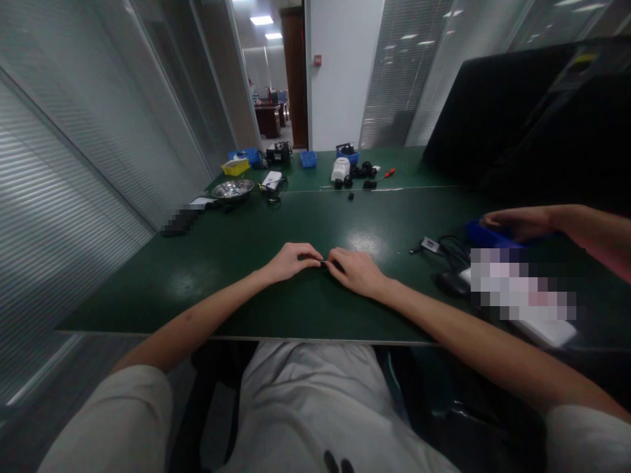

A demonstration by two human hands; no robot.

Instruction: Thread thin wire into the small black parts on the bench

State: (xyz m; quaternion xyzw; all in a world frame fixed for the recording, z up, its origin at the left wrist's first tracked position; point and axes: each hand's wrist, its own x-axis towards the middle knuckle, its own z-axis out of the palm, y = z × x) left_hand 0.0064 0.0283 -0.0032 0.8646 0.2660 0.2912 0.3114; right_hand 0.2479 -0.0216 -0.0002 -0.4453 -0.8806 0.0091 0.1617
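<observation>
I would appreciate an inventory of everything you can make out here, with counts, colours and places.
table: one, green, centre
small piece: one, dark, between both hands
metal bowl: one, silver, far left
yellow tray: one, yellow, far left
blue containers: at least four, three far, one right
white box: one, white, behind bowl's right
white device: one, white, far centre
black parts: several, black, beside device
screwdriver: one, orange handle, far right
tagged cable: one, dark, right
large panel: one, black, right
wall box: one, red, white wall
blurred items: two, dark left, whitish right
co-worker's hand: one, right
left hand, right hand: two, bare, centre
</observation>
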